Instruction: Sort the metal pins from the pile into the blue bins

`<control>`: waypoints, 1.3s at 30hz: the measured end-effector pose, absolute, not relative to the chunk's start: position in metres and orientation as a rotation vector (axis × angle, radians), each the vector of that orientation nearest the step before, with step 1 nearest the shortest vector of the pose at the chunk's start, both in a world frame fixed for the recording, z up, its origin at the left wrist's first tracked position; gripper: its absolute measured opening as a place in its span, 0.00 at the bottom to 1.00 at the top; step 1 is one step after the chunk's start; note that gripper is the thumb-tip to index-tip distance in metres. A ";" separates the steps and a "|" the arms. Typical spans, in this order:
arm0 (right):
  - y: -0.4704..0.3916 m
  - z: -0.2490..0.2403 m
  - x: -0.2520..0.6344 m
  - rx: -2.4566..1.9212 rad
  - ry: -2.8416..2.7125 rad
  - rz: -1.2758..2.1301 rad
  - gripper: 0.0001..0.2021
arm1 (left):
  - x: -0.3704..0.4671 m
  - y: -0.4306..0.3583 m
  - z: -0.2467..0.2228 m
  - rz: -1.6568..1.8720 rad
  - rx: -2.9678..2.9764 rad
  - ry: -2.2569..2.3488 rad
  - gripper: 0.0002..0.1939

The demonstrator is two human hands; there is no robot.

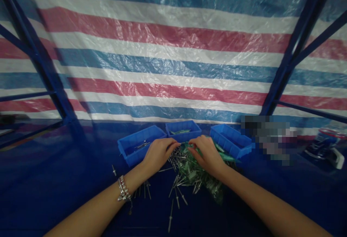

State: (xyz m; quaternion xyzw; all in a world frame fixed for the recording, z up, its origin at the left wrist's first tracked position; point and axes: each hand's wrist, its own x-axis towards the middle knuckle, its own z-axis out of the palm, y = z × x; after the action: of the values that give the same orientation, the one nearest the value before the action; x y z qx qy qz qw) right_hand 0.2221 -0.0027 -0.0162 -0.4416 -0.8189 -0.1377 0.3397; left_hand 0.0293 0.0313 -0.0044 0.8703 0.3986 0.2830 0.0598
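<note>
My left hand, with a beaded bracelet at its wrist, is closed, thumb and fingers pinched on the end of a thin metal rivet. Facing it, my right hand has its thumb and index finger curled near the rivet's other side; what is between them is too small to make out. Below both hands lies a pile of metal rivets with green plastic packets. Three blue bins stand behind: the left bin holds a few rivets, the middle bin some green pieces, the right bin beside the packets.
Loose rivets are scattered on the blue table near the front. A striped plastic sheet hangs behind, between blue metal posts. At the right sits a blue and white object beside a blurred-out area.
</note>
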 end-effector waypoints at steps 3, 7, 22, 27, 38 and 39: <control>-0.006 -0.017 0.227 -1.073 -2.171 -0.264 0.10 | 0.035 0.026 -0.007 0.831 2.636 1.151 0.11; -0.008 -0.014 0.229 -1.015 -2.169 -0.178 0.10 | 0.037 0.025 -0.009 0.830 2.636 1.102 0.11; -0.006 -0.013 0.229 -1.008 -2.179 -0.160 0.10 | 0.037 0.025 -0.011 0.779 2.636 1.014 0.11; -0.005 -0.014 0.231 -1.041 -2.124 -0.175 0.10 | 0.037 0.023 -0.009 0.883 2.610 1.037 0.12; -0.004 -0.015 0.232 -1.083 -2.065 -0.158 0.11 | 0.036 0.028 -0.014 1.078 2.616 1.014 0.12; -0.004 -0.015 0.232 -1.083 -2.063 -0.154 0.11 | 0.036 0.028 -0.014 1.090 2.619 1.008 0.12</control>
State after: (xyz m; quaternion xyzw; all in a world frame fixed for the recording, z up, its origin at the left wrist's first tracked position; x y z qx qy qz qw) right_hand 0.2319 -0.0036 -0.0149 -0.4267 -0.8126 -0.0605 0.3924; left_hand 0.0364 0.0282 -0.0145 0.8681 0.3341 0.3612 0.0657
